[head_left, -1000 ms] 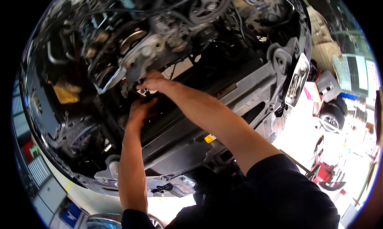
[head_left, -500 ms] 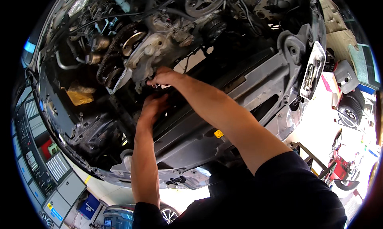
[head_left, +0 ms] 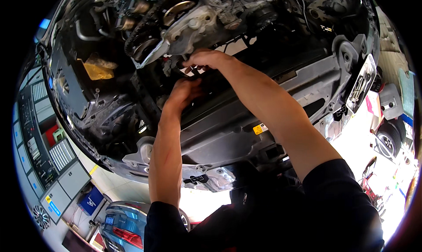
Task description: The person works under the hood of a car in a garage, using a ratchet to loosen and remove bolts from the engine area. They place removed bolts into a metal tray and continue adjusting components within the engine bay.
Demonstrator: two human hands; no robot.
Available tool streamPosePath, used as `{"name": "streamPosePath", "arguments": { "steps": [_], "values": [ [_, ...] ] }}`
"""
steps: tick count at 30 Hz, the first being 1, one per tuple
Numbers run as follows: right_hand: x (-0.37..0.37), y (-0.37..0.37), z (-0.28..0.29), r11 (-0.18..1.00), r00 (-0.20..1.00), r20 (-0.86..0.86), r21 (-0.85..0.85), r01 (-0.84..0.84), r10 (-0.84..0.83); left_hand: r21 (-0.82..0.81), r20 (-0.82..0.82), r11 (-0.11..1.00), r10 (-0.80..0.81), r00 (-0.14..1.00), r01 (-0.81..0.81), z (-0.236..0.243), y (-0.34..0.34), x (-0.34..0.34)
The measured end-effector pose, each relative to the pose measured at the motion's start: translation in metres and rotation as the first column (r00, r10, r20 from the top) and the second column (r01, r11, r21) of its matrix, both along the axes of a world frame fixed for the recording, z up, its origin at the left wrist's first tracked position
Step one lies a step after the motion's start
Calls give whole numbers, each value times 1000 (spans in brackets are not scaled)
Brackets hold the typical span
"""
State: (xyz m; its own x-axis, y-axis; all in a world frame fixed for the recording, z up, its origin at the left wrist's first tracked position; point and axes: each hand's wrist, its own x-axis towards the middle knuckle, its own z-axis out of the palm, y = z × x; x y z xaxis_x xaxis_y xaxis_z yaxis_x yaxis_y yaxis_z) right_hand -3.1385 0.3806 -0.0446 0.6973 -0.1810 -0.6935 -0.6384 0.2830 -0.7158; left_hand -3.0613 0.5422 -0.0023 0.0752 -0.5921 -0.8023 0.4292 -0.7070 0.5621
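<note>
Both my hands reach into a car's engine bay, between the engine and the dark front crossmember [head_left: 220,135]. Beside the lower end of a pale metal engine cover [head_left: 193,25], my right hand [head_left: 207,59] has its fingers curled down. What they pinch, if anything, is hidden. Just nearer and lower is my left hand [head_left: 183,94], its fingers smeared by motion and lost in shadow. A dark connector-like part [head_left: 168,66] hangs left of my right fingertips. Timing sprockets [head_left: 179,12] with a chain show at the upper left of the cover.
A yellow wrapped bundle [head_left: 99,71] lies in the left of the bay. At right, a tray of metal tools [head_left: 362,83] rests on the car's front edge. Grey cabinets [head_left: 72,179] line the left; a blue car [head_left: 125,221] stands behind me. A tyre [head_left: 389,140] is at far right.
The view has shifted, so the bay sits higher and further right in the picture. My right hand has drawn slightly away from the cover's lower end. My left hand stays below it.
</note>
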Motion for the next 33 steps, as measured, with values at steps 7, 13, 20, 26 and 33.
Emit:
{"name": "streamPosePath", "arguments": {
  "steps": [7, 13, 20, 26, 33],
  "values": [
    [-11, 18, -64, 769, 989, 114, -639, 2, 92, -93, 70, 987, -122, 990, 128, 19, -14, -33],
    [-16, 0, -59, 986, 990, 122, -140, 91, -74, -71, -118, 993, -98, 988, 90, -10, -25, -19],
    [-15, 15, -17, 931, 996, 82, -360, 65, -38, 79, 18, 997, -7, 1000, 6, 18, -11, -25],
    [20, 27, -17, 999, 987, 162, 39, 2, -9, -43, 252, 995, -74, 965, 87, -37, 26, 24],
    [-21, -2, -55, 972, 961, 232, -141, 188, -153, -8, 28, 999, -50, 998, 50, 36, -29, -34]
  ]
}}
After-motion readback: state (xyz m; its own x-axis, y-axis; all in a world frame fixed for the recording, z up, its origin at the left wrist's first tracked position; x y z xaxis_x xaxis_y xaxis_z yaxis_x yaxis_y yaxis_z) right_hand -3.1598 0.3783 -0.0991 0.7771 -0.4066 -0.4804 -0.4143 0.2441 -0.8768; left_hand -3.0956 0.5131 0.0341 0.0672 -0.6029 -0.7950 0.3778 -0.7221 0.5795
